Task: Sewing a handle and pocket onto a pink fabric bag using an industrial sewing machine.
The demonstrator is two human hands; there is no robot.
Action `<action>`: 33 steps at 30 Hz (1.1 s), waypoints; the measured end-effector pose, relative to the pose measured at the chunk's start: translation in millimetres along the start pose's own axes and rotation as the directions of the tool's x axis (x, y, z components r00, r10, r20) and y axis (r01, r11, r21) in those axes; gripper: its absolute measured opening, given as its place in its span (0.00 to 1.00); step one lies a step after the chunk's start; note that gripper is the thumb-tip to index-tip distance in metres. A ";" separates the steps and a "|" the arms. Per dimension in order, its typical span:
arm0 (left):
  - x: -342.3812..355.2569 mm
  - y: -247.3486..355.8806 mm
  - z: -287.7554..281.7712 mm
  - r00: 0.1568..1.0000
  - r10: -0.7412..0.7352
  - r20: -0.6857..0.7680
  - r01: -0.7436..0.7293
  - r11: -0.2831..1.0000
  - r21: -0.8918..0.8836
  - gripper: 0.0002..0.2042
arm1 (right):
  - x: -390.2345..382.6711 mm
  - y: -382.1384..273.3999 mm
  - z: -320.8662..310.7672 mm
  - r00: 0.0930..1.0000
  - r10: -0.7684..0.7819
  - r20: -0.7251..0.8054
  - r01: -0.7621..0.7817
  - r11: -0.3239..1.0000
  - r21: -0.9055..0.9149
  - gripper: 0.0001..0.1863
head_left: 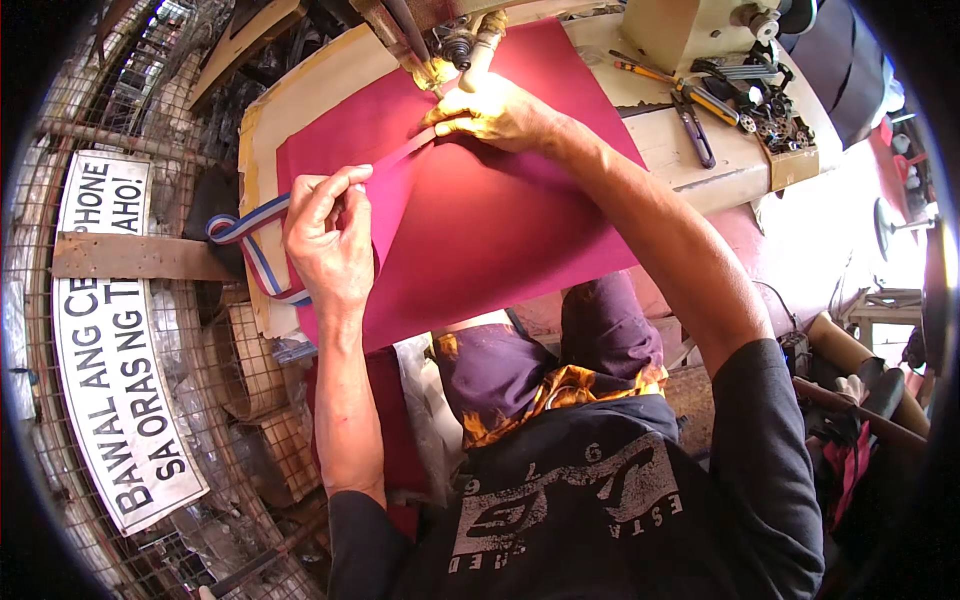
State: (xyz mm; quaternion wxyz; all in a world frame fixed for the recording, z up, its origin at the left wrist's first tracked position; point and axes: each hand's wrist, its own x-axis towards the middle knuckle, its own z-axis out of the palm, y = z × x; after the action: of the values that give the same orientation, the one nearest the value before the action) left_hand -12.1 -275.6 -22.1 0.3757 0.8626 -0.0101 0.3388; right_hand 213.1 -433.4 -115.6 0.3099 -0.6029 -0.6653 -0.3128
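Observation:
A crimson sheet of material (pixel 480 230) lies across the sewing machine bed and hangs toward my lap. My left hand (pixel 330 235) is closed, pinching a striped ribbon (pixel 264 212) of blue, white and red between thumb and fingers. From there the ribbon runs as a taut pinkish strip to my right hand, while its loose tail loops off to the left. My right hand (pixel 492 112) is closed on the ribbon over the sheet, right beside the lit needle area of the sewing machine (pixel 425 68). Its fingertips partly hide the ribbon's end.
Right of the sheet lie a screwdriver (pixel 712 103), purple-handled snips (pixel 693 130) and a box of small metal parts (pixel 790 140). Another machine body (pixel 690 35) stands at the back right. Wire mesh with a white sign (pixel 125 340) borders the left side.

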 end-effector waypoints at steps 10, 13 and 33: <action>-3.5 -8.5 -1.6 0.998 -0.058 -0.016 0.056 0.995 -0.081 0.10 | 18.7 -31.7 -6.8 0.858 0.451 0.246 -0.513 0.728 0.455 0.09; -3.1 -8.9 -2.0 0.998 -0.061 -0.006 0.061 0.996 -0.072 0.10 | 25.3 -44.6 -9.1 0.835 0.502 0.224 -0.536 0.652 0.536 0.10; -5.1 -18.6 -2.6 0.986 -0.165 -0.037 0.154 0.967 -0.203 0.12 | 67.1 -88.7 -15.8 0.816 0.539 0.210 -0.563 0.657 0.501 0.11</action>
State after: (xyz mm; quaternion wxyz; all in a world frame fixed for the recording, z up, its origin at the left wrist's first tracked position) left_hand -12.5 -261.8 -35.8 0.4864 0.8091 0.0356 0.3279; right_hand 119.9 -412.0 -56.8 0.5330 -0.6691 -0.5177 0.0102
